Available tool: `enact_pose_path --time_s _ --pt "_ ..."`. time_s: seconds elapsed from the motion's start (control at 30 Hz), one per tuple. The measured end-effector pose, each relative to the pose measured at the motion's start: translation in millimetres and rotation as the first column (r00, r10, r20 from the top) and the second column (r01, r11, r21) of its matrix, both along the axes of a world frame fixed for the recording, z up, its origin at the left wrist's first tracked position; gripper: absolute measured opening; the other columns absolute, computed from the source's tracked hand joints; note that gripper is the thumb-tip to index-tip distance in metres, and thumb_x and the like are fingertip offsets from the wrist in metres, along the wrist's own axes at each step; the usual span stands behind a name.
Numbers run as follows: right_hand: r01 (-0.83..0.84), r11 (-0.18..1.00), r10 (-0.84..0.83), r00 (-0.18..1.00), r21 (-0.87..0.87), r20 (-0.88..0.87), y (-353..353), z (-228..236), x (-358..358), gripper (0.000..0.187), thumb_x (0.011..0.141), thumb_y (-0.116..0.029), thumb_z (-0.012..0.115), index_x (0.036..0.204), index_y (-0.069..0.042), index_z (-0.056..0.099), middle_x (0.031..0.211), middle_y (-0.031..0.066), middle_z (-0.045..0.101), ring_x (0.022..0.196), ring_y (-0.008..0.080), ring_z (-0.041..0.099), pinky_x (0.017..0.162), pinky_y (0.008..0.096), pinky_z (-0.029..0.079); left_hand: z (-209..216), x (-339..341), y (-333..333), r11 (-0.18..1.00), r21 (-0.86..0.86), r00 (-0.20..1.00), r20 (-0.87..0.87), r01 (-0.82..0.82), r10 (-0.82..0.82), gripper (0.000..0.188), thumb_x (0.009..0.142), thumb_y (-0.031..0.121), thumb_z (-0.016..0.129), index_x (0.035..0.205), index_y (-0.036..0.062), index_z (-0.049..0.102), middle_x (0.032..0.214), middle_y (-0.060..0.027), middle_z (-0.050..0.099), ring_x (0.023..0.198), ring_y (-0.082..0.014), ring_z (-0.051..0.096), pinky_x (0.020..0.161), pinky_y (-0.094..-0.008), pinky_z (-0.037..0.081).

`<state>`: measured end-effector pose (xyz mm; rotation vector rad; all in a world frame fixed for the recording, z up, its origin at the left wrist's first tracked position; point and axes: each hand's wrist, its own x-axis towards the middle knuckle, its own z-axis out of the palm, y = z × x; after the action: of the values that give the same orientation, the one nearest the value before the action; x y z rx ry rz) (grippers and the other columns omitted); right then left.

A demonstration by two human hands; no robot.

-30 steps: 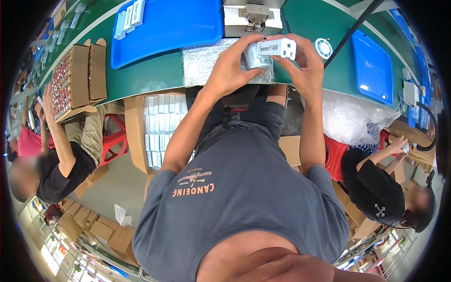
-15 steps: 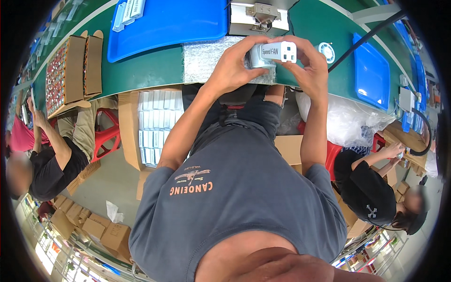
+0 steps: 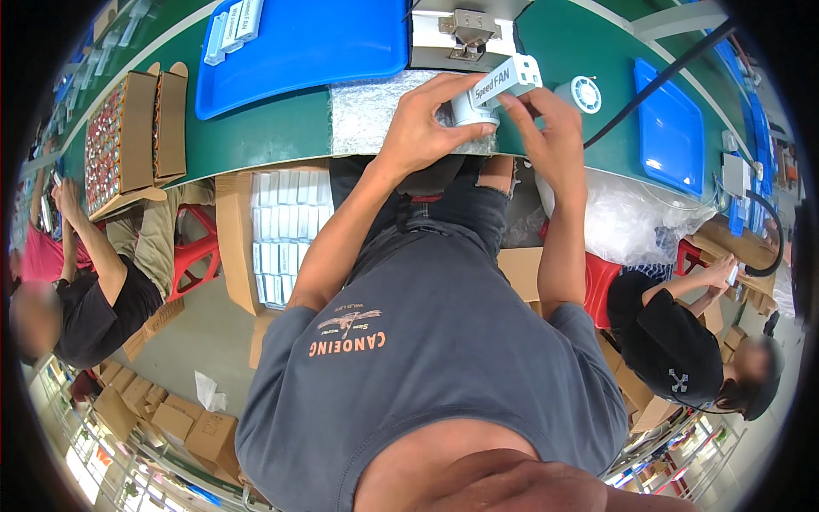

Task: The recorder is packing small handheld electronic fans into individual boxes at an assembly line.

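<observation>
A pale blue-white handheld fan point(image 3: 503, 81) is held over the front edge of the green workbench. Its round head is gripped by my left hand point(image 3: 418, 124), thumb on the near side and fingers around the far side. The handle slants up to the right, with the square cut-outs at its end facing up. At that end my right hand point(image 3: 554, 128) has its thumb and fingers bent and closed against the handle. A round white fan part point(image 3: 583, 94) lies on the bench just right of my right hand. Beneath my left hand is a bubble-wrap sheet point(image 3: 363, 115).
A metal fixture point(image 3: 469, 34) stands behind the fan. Left of it, a large blue tray point(image 3: 316, 51) holds several white handle pieces point(image 3: 232, 30). A smaller blue tray point(image 3: 670, 128) and a black cable point(image 3: 653, 90) are right. Open cartons point(image 3: 124, 136) and co-workers flank me.
The fan's handle has swung from level to slanting up to the right. My right hand has shifted down and turned, its fingers now at the handle's end. My left hand stays around the head.
</observation>
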<state>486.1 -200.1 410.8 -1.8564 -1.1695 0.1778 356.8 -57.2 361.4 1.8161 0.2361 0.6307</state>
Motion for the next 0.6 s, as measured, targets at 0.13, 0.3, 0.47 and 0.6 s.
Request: enact_pose_path --time_s 0.13,0.3,0.47,0.6 --pt "-0.015 1.000 0.014 0.999 -0.013 -0.044 -14 5 -12 0.017 0.092 -0.011 0.070 0.086 0.004 0.064 0.073 0.0091 0.060 0.060 0.0153 0.054 0.058 0.0296 0.044 -4 -1 1 0.996 -0.065 0.997 -0.033 -0.068 0.066 0.062 0.074 0.018 0.089 0.127 -0.0012 0.063 0.118 -0.0117 0.069 0.109 -0.0208 0.066 0.098 -0.0346 0.050" --pt "-0.054 0.998 0.058 0.903 0.023 -0.426 -38 -22 -22 0.018 0.094 -0.009 0.069 0.081 0.002 0.064 0.070 0.0001 0.057 0.063 0.0063 0.051 0.056 0.0241 0.040 -3 -11 0 0.829 -0.518 0.976 0.150 0.211 -0.155 0.058 0.080 0.016 0.084 0.129 0.0007 0.059 0.121 -0.0079 0.065 0.110 -0.0188 0.063 0.101 -0.0348 0.045" --pt "-0.211 0.973 0.226 0.768 0.096 -0.599 -67 -40 -12 0.013 0.094 -0.010 0.068 0.091 0.002 0.067 0.079 0.0014 0.062 0.068 0.0083 0.056 0.059 0.0233 0.043 9 -29 -11 0.653 -0.630 0.887 0.132 0.419 -0.442 0.042 0.097 0.032 0.062 0.123 -0.0020 0.063 0.110 -0.0076 0.068 0.104 -0.0138 0.061 0.094 -0.0296 0.047" --pt "-0.160 0.973 0.229 0.666 0.164 -0.710 -103 1 -12 0.057 0.087 -0.032 0.076 0.129 0.000 0.056 0.095 0.0064 0.065 0.074 0.0119 0.064 0.060 0.0257 0.051 29 -35 -19 0.786 -0.382 0.843 -0.029 0.487 -0.536 0.030 0.095 0.029 0.065 0.106 0.0011 0.068 0.095 -0.0069 0.070 0.090 -0.0123 0.062 0.082 -0.0290 0.049"
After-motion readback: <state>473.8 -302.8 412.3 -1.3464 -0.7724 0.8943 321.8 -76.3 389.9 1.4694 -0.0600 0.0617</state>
